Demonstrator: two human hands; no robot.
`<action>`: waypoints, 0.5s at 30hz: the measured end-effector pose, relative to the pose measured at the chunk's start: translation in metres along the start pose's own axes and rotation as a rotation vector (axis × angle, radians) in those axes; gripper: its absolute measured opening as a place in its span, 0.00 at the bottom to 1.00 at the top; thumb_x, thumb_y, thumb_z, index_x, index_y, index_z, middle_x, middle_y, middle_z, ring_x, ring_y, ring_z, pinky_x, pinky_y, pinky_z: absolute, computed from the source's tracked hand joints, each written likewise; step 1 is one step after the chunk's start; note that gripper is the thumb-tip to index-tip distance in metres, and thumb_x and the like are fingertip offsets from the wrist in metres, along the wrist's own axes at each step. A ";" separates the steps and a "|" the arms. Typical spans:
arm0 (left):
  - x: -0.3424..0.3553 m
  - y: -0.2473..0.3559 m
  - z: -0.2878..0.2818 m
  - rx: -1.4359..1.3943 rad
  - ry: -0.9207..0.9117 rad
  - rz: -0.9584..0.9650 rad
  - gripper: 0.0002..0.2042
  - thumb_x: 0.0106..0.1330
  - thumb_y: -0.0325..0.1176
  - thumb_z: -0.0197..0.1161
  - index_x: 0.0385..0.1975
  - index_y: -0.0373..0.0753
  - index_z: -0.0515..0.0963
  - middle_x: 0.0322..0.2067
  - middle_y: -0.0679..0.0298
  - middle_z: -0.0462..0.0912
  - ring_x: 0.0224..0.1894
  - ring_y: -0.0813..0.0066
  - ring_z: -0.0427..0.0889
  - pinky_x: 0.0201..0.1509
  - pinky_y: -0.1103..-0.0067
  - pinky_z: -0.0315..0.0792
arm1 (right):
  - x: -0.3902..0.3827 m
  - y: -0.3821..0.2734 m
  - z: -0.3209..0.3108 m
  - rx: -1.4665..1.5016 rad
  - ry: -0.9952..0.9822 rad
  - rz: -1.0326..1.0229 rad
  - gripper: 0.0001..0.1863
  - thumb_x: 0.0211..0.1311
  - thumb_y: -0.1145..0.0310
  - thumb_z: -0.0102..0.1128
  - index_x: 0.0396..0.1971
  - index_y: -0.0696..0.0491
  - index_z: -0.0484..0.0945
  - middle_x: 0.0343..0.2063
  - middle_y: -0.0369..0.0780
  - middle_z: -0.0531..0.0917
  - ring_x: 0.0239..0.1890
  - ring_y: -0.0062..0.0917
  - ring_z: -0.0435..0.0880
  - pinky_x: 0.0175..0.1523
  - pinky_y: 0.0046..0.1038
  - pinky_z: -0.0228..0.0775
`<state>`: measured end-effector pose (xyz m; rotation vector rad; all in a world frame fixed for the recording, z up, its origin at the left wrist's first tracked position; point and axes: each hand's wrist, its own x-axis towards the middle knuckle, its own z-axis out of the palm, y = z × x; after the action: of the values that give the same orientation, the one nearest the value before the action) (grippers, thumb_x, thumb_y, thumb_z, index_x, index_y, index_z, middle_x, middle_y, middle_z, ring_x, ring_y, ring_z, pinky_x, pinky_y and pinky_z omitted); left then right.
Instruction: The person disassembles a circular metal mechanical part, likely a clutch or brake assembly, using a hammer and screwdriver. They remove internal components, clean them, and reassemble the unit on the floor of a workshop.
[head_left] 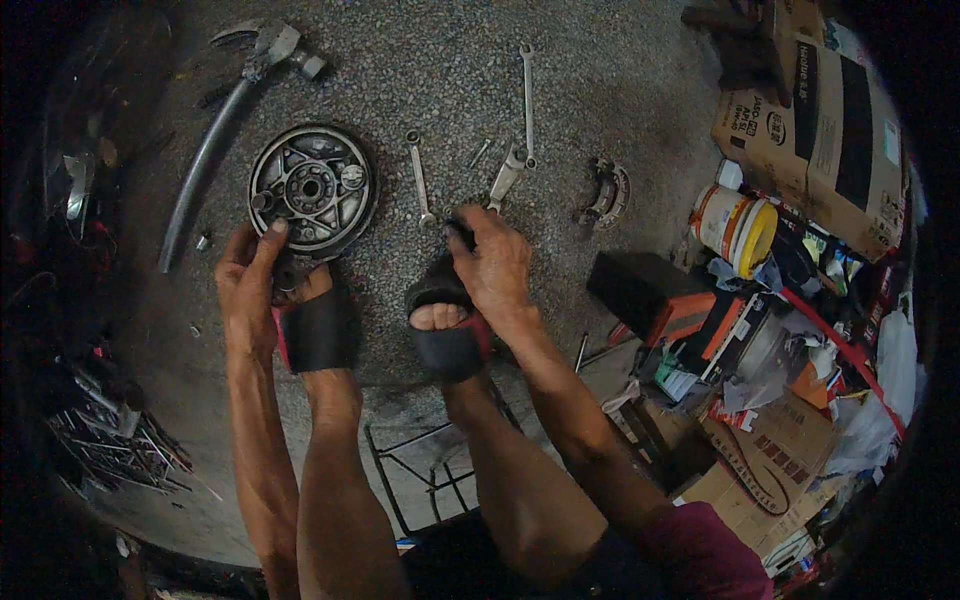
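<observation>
While left hand [246, 284] grips it, metal drum [313, 200] lies beyond.

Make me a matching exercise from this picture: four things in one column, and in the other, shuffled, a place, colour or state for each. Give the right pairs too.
Things:
1. Hammer
2. Wheel
3. Shorter wrench
4. Bucket

Places, colours, states:
A. White, with a yellow lid
B. Touched by the left hand
C. Farthest left of the four
D. Lying just right of the wheel

Right pairs: 1-C, 2-B, 3-D, 4-A.
</observation>
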<state>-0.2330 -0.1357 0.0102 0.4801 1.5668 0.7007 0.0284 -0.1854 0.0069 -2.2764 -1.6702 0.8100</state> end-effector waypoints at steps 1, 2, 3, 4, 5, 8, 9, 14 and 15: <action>0.002 0.001 0.002 -0.019 -0.002 -0.008 0.24 0.62 0.37 0.67 0.53 0.29 0.73 0.43 0.56 0.82 0.43 0.72 0.81 0.50 0.77 0.75 | 0.001 0.002 0.001 -0.008 -0.007 0.007 0.12 0.53 0.71 0.65 0.38 0.54 0.79 0.34 0.46 0.83 0.38 0.44 0.83 0.42 0.41 0.73; 0.004 0.003 0.005 -0.051 -0.009 -0.032 0.22 0.62 0.36 0.66 0.52 0.30 0.74 0.42 0.57 0.82 0.43 0.71 0.81 0.50 0.76 0.74 | 0.003 0.005 0.002 -0.015 -0.012 0.015 0.12 0.53 0.72 0.65 0.39 0.55 0.79 0.34 0.46 0.83 0.38 0.45 0.83 0.42 0.41 0.73; 0.006 0.005 0.006 -0.077 -0.017 -0.055 0.20 0.63 0.36 0.66 0.50 0.31 0.75 0.42 0.59 0.82 0.43 0.71 0.80 0.49 0.76 0.73 | 0.003 0.007 0.002 -0.003 -0.002 -0.014 0.12 0.54 0.71 0.65 0.39 0.55 0.79 0.34 0.46 0.84 0.37 0.44 0.83 0.41 0.40 0.74; 0.007 0.006 0.008 -0.101 -0.026 -0.077 0.18 0.63 0.35 0.65 0.49 0.32 0.75 0.42 0.61 0.82 0.43 0.71 0.80 0.49 0.75 0.73 | 0.003 0.010 0.001 0.009 0.009 -0.040 0.12 0.54 0.70 0.65 0.39 0.55 0.80 0.34 0.46 0.84 0.36 0.43 0.83 0.40 0.39 0.74; 0.010 0.005 0.010 -0.152 -0.015 -0.081 0.18 0.63 0.34 0.65 0.50 0.32 0.75 0.43 0.60 0.82 0.43 0.70 0.80 0.50 0.75 0.73 | 0.002 0.013 0.000 0.021 0.021 -0.066 0.12 0.55 0.69 0.65 0.39 0.55 0.80 0.33 0.46 0.84 0.35 0.42 0.84 0.39 0.38 0.74; 0.022 -0.006 0.005 -0.264 -0.034 -0.083 0.18 0.63 0.31 0.65 0.51 0.32 0.73 0.45 0.59 0.81 0.45 0.69 0.81 0.52 0.73 0.73 | -0.010 0.024 -0.003 0.259 0.098 0.007 0.12 0.56 0.66 0.66 0.38 0.56 0.81 0.30 0.46 0.84 0.30 0.38 0.84 0.33 0.33 0.74; 0.024 -0.008 0.003 -0.275 -0.076 -0.076 0.18 0.63 0.30 0.64 0.52 0.32 0.73 0.46 0.58 0.81 0.46 0.68 0.81 0.54 0.72 0.73 | -0.019 0.029 -0.006 0.290 0.057 0.095 0.12 0.56 0.65 0.66 0.37 0.56 0.81 0.29 0.45 0.84 0.28 0.35 0.84 0.32 0.32 0.73; 0.031 -0.011 -0.002 -0.357 -0.136 -0.105 0.20 0.62 0.25 0.63 0.54 0.30 0.71 0.48 0.56 0.80 0.49 0.68 0.79 0.56 0.73 0.72 | -0.089 0.102 -0.006 0.222 -0.314 0.228 0.12 0.56 0.63 0.68 0.32 0.57 0.84 0.19 0.43 0.82 0.22 0.23 0.80 0.29 0.28 0.71; 0.032 -0.013 -0.001 -0.354 -0.136 -0.097 0.20 0.62 0.25 0.63 0.54 0.31 0.71 0.48 0.56 0.80 0.49 0.68 0.79 0.56 0.73 0.72 | -0.098 0.115 0.000 0.223 -0.322 0.181 0.12 0.56 0.62 0.68 0.31 0.57 0.84 0.19 0.42 0.82 0.22 0.21 0.79 0.29 0.28 0.70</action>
<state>-0.2370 -0.1237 -0.0220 0.1827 1.2950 0.8328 0.1019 -0.3152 -0.0170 -2.2532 -1.4110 1.3925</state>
